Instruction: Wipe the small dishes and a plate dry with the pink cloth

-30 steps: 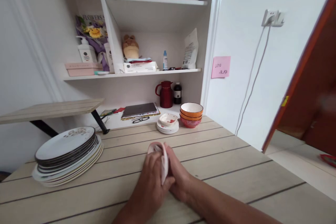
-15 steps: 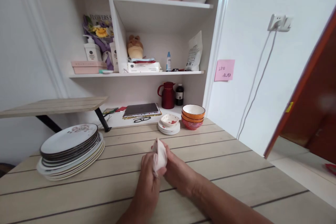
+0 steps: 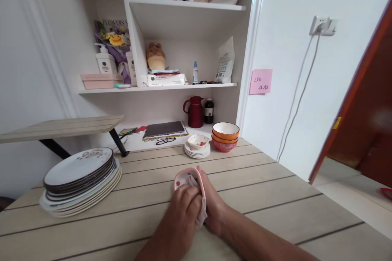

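A small white dish (image 3: pixel 181 177) with a pink rim and red spots is tilted up above the table, its inside facing left and toward me. My right hand (image 3: pixel 212 200) grips it from the outer right side, some fingers hidden behind it. A pale cloth (image 3: pixel 201 217) is bunched inside the dish and hangs over its near edge. My left hand (image 3: pixel 185 206) presses into the dish with curled fingers closed on this cloth. Beyond the hands, a small patterned bowl (image 3: pixel 198 141) rests on a pile of small white plates (image 3: pixel 197 155).
Orange and red bowls (image 3: pixel 225 139) are stacked at the table's back right. Large plates (image 3: pixel 81 183) form a pile at the left, beside a raised wooden shelf (image 3: pixel 64 126). Behind the table are a laptop (image 3: pixel 163 129), glasses (image 3: pixel 165 141) and a red jug (image 3: pixel 195 112).
The dish has turned so that its inside shows. My left hand has moved right and over into it with the cloth; my right hand has shifted slightly right.
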`<state>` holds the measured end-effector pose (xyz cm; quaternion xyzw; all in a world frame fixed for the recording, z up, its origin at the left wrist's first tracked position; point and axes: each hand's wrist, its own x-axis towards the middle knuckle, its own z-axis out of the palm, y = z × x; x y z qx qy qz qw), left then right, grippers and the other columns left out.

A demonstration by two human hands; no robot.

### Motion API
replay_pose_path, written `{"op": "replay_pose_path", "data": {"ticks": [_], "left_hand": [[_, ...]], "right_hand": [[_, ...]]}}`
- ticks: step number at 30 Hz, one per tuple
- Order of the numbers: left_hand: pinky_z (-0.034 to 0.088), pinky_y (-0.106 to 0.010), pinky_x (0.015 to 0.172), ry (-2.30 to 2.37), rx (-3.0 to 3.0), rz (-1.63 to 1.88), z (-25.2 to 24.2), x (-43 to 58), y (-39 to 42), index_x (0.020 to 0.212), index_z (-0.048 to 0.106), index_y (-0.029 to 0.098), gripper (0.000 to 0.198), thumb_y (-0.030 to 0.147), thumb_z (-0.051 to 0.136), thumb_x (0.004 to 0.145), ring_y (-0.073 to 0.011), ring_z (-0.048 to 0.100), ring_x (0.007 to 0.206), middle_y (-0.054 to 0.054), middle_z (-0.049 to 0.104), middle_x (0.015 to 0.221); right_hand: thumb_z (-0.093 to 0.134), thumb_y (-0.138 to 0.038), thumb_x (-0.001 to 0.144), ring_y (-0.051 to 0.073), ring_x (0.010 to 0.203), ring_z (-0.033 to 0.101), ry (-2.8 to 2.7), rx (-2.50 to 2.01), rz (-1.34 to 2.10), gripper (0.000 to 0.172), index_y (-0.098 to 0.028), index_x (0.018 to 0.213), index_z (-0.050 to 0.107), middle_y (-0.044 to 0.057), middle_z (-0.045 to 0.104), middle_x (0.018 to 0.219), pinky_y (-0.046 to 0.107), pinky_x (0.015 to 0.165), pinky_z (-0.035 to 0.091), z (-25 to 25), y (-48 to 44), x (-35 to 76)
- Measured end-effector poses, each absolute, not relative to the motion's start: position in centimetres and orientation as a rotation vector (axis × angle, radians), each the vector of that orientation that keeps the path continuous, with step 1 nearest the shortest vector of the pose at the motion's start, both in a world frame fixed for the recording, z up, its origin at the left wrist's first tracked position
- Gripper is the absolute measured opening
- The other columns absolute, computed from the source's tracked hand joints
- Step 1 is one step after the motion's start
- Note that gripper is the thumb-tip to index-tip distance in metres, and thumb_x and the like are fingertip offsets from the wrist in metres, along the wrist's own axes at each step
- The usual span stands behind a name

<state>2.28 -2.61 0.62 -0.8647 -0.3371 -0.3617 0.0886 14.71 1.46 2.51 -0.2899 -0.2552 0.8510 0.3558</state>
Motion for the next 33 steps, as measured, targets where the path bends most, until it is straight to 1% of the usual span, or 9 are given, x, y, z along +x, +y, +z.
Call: {"op": "replay_pose_path", "data": {"ticks": [6,10,14,17,20,22,25,29,33], "left_hand": [[0.053,-0.041,0.090,-1.102,-2.519,-1.387,0.3,2.4,-2.5,0.120,0.058,0.026,0.040,0.007,0.046,0.086,-0.0235,0.060,0.107,-0.008,0.065,0.115],[0.055,-0.040,0.085,-1.424,-2.377,-1.887,-0.5,2.2,-2.2,0.125,0.052,0.023,0.035,0.020,0.049,0.091,-0.0248,0.063,0.105,-0.012,0.062,0.122],[0.053,-0.044,0.090,-1.517,-2.370,-1.918,-1.3,1.6,-1.9,0.126,0.050,0.020,0.039,0.027,0.056,0.089,-0.0278,0.062,0.111,-0.016,0.061,0.124],[0.054,-0.048,0.089,-1.437,-2.418,-1.661,-1.3,1.4,-1.9,0.129,0.046,0.019,0.045,0.028,0.059,0.087,-0.0300,0.061,0.111,-0.017,0.061,0.121],[0.053,-0.049,0.091,-1.229,-2.506,-1.343,-0.7,1.7,-2.0,0.131,0.045,0.019,0.051,0.023,0.063,0.084,-0.0306,0.058,0.114,-0.016,0.060,0.122],[0.052,-0.048,0.094,-1.059,-2.520,-1.182,-0.4,2.0,-2.1,0.129,0.048,0.019,0.047,0.013,0.059,0.084,-0.0290,0.057,0.115,-0.013,0.061,0.121],[0.052,-0.045,0.094,-0.929,-2.492,-1.126,0.0,2.3,-2.2,0.123,0.054,0.020,0.041,0.005,0.049,0.086,-0.0261,0.058,0.112,-0.010,0.064,0.117],[0.054,-0.042,0.088,-1.162,-2.520,-1.427,0.0,2.6,-2.3,0.116,0.058,0.023,0.034,0.008,0.046,0.088,-0.0235,0.061,0.102,-0.008,0.065,0.111],[0.054,-0.040,0.084,-1.499,-2.378,-1.908,-0.6,2.4,-1.8,0.119,0.053,0.022,0.031,0.019,0.050,0.089,-0.0235,0.063,0.101,-0.009,0.063,0.110]], "right_hand": [[0.036,-0.083,0.078,0.016,0.060,0.054,-0.859,-0.672,2.249,0.077,-0.014,0.092,0.065,0.002,0.061,0.067,0.025,0.059,0.040,3.4,1.5,15.6],[0.065,-0.061,0.079,0.017,0.091,0.059,-0.948,-0.353,1.958,0.059,-0.026,0.124,0.055,0.000,0.066,0.097,0.026,0.083,0.042,2.8,0.6,14.8],[0.070,-0.048,0.080,0.019,0.105,0.057,-0.982,-0.339,1.897,0.066,-0.035,0.138,0.042,0.000,0.063,0.114,0.032,0.098,0.037,2.1,-0.1,14.2],[0.064,-0.055,0.083,0.019,0.105,0.057,-0.964,-0.490,1.835,0.054,-0.030,0.130,0.052,0.001,0.065,0.110,0.031,0.098,0.038,1.9,-0.2,13.9],[0.050,-0.072,0.082,0.018,0.084,0.061,-0.797,-0.659,1.931,0.058,-0.019,0.098,0.066,0.003,0.067,0.083,0.027,0.078,0.046,2.2,0.0,13.8],[0.042,-0.079,0.080,0.016,0.067,0.059,-0.630,-0.751,2.052,0.066,-0.016,0.074,0.063,0.003,0.060,0.065,0.024,0.062,0.045,2.5,0.3,13.9],[0.042,-0.080,0.079,0.013,0.058,0.055,-0.545,-0.774,2.168,0.067,-0.016,0.066,0.058,0.001,0.056,0.058,0.022,0.054,0.041,2.9,1.0,14.5],[0.042,-0.079,0.079,0.013,0.053,0.051,-0.755,-0.728,2.154,0.067,-0.015,0.083,0.063,0.000,0.057,0.059,0.023,0.051,0.038,2.9,1.3,14.9],[0.072,-0.051,0.076,0.015,0.083,0.061,-0.930,-0.372,1.946,0.060,-0.030,0.127,0.049,-0.002,0.067,0.095,0.026,0.079,0.044,2.6,0.4,14.6]]}}
